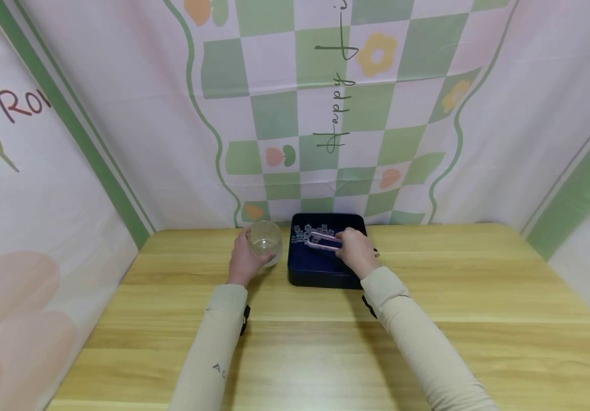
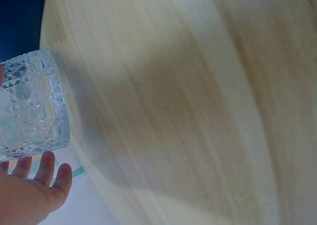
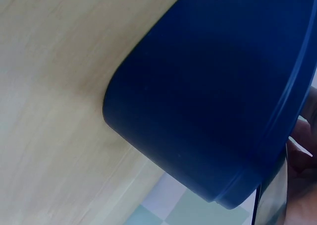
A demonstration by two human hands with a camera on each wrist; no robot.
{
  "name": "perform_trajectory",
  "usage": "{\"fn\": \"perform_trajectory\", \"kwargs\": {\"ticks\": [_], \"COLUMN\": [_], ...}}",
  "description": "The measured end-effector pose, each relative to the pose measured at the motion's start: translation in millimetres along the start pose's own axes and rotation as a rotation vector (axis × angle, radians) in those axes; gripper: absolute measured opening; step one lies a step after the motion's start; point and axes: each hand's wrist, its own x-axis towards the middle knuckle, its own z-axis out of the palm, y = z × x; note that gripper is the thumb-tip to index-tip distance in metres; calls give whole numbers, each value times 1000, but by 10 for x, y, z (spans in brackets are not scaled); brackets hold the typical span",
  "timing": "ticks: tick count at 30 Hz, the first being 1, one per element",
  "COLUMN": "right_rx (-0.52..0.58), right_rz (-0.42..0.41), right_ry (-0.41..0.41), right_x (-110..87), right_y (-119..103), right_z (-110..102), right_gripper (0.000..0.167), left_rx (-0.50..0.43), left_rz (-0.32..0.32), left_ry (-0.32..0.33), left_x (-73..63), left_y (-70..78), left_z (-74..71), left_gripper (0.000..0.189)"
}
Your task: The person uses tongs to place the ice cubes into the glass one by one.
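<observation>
My left hand (image 1: 244, 261) holds a clear drinking glass (image 1: 266, 244) by its sides, at the left of a dark blue tray (image 1: 312, 268). In the left wrist view the glass (image 2: 32, 106) shows a diamond-cut pattern, with fingers (image 2: 47, 169) along its side. Over the tray, my right hand (image 1: 358, 252) grips a pair of tongs (image 1: 324, 247), whose two arms stand apart and point left. Several small clear ice-like pieces (image 1: 302, 233) lie in the tray's left back part, around the tong tips. Whether a piece sits between the tips is too small to tell.
The tray stands near the back edge of a wooden table (image 1: 295, 342). Behind it hangs a printed cloth (image 1: 274, 120) with green checks, and more cloth closes off both sides. The right wrist view shows mostly the tray's outer wall (image 3: 198, 96).
</observation>
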Motion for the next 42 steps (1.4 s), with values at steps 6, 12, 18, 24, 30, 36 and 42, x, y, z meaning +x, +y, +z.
{"fn": "perform_trajectory", "kwargs": {"ticks": [6,12,18,24,30,36,42], "right_rx": [5,14,-4,-22,-20,-7,11], "right_rz": [-12,-7,6,18,27,53,77], "right_ry": [-1,-10,-20,-51,-68,-87,-102], "right_x": [1,-7,-10,-16,-14,-7,-13], "right_y": [-1,0,37,72,86,86,91], "right_z": [0,-36,-47,-35,-27,-39,-76], "right_gripper": [37,37,37,36,36,37,36], "left_rx": [-1,7,7,11,-1,-5,1], "left_rz": [-9,6,9,12,9,6,9], "left_ry": [-7,-3,5,7,9,6,2], "left_x": [3,-1,2,2,-15,-14,-5], "left_y": [1,1,0,-2,11,7,-8], "left_z": [-6,-10,-8,0,0,6,3], "left_gripper": [94,92,92,92,92,92,93]}}
